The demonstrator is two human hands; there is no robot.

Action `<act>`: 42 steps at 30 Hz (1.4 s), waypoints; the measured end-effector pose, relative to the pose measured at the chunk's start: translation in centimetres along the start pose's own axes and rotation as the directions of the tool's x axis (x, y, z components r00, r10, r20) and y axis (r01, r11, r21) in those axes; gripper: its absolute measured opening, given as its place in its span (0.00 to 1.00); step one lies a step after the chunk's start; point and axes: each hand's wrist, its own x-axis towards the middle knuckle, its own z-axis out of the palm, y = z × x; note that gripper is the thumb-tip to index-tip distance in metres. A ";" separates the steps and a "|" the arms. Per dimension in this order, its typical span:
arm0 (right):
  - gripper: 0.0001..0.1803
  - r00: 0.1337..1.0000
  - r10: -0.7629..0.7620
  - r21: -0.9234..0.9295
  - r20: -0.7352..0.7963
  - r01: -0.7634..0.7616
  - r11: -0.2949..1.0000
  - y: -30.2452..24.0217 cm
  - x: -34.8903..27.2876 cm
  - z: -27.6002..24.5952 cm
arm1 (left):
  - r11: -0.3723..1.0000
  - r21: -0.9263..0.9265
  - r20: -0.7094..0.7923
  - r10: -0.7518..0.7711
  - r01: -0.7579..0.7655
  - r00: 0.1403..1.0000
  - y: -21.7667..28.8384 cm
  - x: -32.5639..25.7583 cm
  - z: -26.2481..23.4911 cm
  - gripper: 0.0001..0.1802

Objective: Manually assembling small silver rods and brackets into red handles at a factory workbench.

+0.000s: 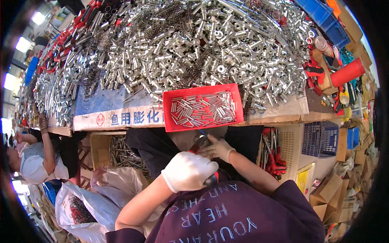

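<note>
Below the desk (279, 111) edge, left hand (189, 171) closed on a red-handled tool (202, 160); right hand (219, 148) apparently pinching a small fitting (202, 140), which could slip.

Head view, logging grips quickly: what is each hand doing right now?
Left hand: closed on a red-handled tool.
Right hand: closed around a small metal part.

Two gloved hands, left (189, 171) and right (219, 148), are seen; one red tray (168, 117), one red cylinder (347, 72), and two blue crates (324, 16) (321, 139) are counted.
</note>
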 end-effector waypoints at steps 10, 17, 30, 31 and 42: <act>0.12 0.998 0.024 -0.477 0.062 0.008 0.879 -3.3 1.0 -0.5 | 0.988 0.156 0.063 -0.016 0.006 0.998 -3.6 -1.5 7.7 0.11; 0.11 0.887 -0.362 -0.543 0.286 0.462 0.701 -4.3 2.7 -4.7 | 0.850 0.160 -0.305 -0.441 0.502 0.844 -11.6 -12.3 -2.1 0.17; 0.12 0.957 -0.176 -0.673 0.230 0.287 0.681 -1.7 7.3 6.2 | 0.829 0.161 -0.475 -0.411 0.536 0.778 -15.2 -12.0 2.0 0.18; 0.12 0.962 -0.167 -0.678 0.217 0.271 0.684 -2.7 6.8 3.6 | 0.819 0.157 -0.469 -0.430 0.552 0.771 -14.9 -12.8 1.7 0.18; 0.13 0.979 -0.201 -0.732 0.024 0.154 0.664 -8.7 8.7 -2.4 | 0.847 0.121 -0.487 -0.404 0.518 0.774 -15.6 -12.5 1.8 0.18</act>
